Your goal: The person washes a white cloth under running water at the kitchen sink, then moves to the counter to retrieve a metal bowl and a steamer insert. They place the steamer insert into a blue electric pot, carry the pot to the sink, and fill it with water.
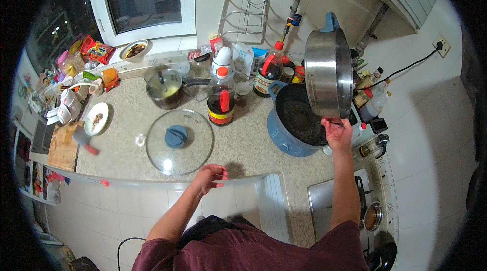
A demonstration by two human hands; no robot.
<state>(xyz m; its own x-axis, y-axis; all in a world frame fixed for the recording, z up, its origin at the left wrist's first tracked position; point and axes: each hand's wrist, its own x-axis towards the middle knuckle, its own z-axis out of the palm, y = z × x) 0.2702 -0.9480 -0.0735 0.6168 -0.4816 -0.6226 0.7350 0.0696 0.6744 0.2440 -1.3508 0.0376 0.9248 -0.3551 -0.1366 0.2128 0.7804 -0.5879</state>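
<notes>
My right hand (338, 134) grips the near side of a stainless steel steamer pot (323, 77), which is tipped on its side and raised. A blue handle (330, 22) sticks up from its far side. Partly under it stands a blue electric cooking pot (293, 147) with a dark, stained interior. My left hand (209, 178) hangs at the counter's front edge with fingers apart and nothing in it. Just beyond that hand, a glass lid (194, 138) with a blue knob (176, 136) lies on the counter.
Behind the lid stand a soy sauce bottle (220, 100) and a saucepan (164, 89). Another large bottle (268, 73) is beside the blue pot. On the left are a plate (102, 109), a cleaver (80, 136) and a cutting board (61, 149). A gas stove (323, 202) lies at right.
</notes>
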